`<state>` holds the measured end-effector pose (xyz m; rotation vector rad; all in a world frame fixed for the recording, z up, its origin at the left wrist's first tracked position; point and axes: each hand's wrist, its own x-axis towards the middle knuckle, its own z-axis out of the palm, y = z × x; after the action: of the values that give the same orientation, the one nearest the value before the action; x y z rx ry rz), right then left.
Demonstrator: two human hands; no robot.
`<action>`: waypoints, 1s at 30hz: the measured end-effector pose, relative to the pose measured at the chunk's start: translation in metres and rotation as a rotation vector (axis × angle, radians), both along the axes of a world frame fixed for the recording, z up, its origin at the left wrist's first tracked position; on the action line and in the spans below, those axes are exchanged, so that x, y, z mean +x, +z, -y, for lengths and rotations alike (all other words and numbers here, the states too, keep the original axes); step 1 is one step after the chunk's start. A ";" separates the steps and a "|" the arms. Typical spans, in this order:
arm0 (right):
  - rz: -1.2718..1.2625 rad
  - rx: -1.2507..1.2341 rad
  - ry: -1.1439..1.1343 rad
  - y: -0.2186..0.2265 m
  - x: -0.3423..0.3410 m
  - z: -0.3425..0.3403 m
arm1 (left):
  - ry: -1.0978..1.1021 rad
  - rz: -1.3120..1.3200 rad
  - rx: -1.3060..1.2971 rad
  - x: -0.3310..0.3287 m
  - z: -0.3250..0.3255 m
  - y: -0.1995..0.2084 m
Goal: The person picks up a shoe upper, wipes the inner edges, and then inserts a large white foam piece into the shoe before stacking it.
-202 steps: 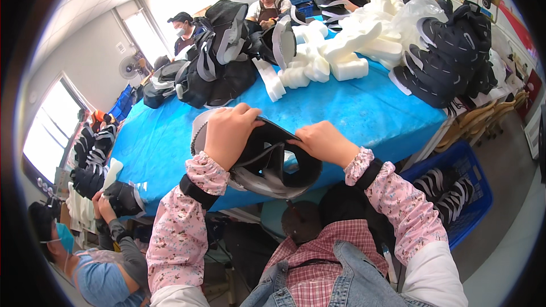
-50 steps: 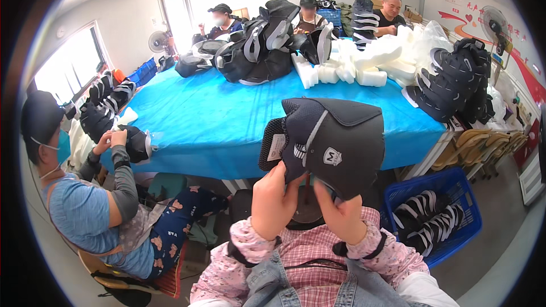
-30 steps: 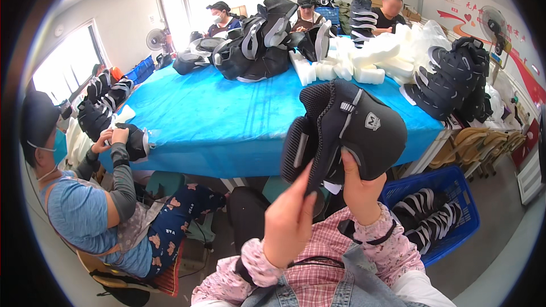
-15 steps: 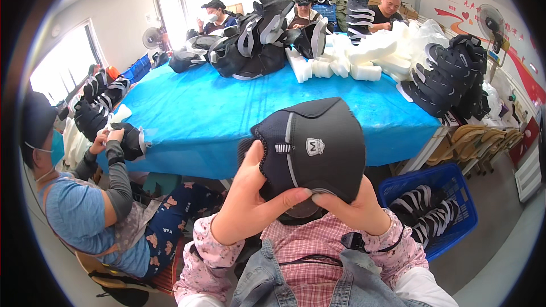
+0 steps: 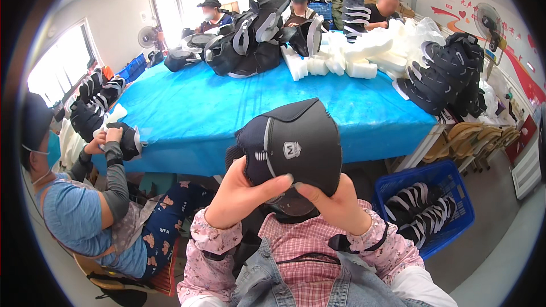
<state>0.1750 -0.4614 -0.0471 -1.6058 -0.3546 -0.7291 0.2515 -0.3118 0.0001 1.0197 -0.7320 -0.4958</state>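
In front of my chest I hold up a curved black padded fabric piece (image 5: 315, 136), which looks like a shoe upper. A pale shield badge, a grey trim line and a stitched, bumpy edge show on it. My left hand (image 5: 236, 193) grips its left side, the thumb lying along the lower edge. On the right, my right hand (image 5: 338, 204) clasps the lower corner, its thumb meeting the left one at the bottom middle. Most fingers of both hands are hidden behind the piece.
A blue-covered table (image 5: 256, 113) spreads ahead, bearing black shoes (image 5: 244, 51), white foam-like forms (image 5: 358, 59) and stacked black strapped uppers (image 5: 443, 79). A blue basket (image 5: 455, 216) of striped black shoes stands at right. A co-worker (image 5: 85, 210) sits close at left; several others work across.
Both hands have shifted left with the black padded piece, which is now turned slightly, with its left side angled further away. The view has also moved a little.
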 end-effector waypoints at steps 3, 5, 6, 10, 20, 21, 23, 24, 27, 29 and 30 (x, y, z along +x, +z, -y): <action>-0.076 0.030 -0.114 -0.004 0.004 -0.002 | 0.249 0.259 0.145 0.006 0.009 -0.020; -0.038 0.030 -0.173 -0.009 0.012 -0.007 | 0.520 0.273 0.055 -0.016 0.025 -0.023; 0.000 0.031 -0.238 -0.011 0.015 -0.010 | 0.649 0.350 0.056 -0.018 0.028 -0.029; 0.130 0.007 -0.332 -0.017 0.023 -0.010 | 0.565 0.310 0.097 -0.011 0.027 -0.033; 0.133 -0.301 -0.105 -0.020 0.012 0.011 | 0.114 0.124 0.028 0.012 -0.003 -0.026; 0.156 -0.288 -0.095 -0.021 0.012 0.010 | 0.095 0.119 0.049 0.012 -0.004 -0.024; 0.140 -0.429 -0.131 -0.020 0.007 0.016 | 0.009 0.064 0.092 0.020 -0.010 -0.026; 0.124 -0.569 -0.168 -0.019 0.004 0.018 | -0.050 0.007 0.096 0.026 -0.013 -0.028; 0.227 -0.860 -0.243 -0.014 0.004 0.020 | -0.134 -0.116 0.080 0.035 -0.016 -0.036; 0.236 -0.871 -0.250 -0.013 0.004 0.016 | -0.047 -0.235 0.018 0.031 -0.013 -0.042; 0.245 -0.885 -0.254 -0.013 0.004 0.014 | -0.049 -0.233 0.020 0.030 -0.014 -0.042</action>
<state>0.1790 -0.4757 -0.0600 -2.4270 -0.7284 -1.0485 0.2812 -0.2978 -0.0418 0.9451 -0.5462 -0.6538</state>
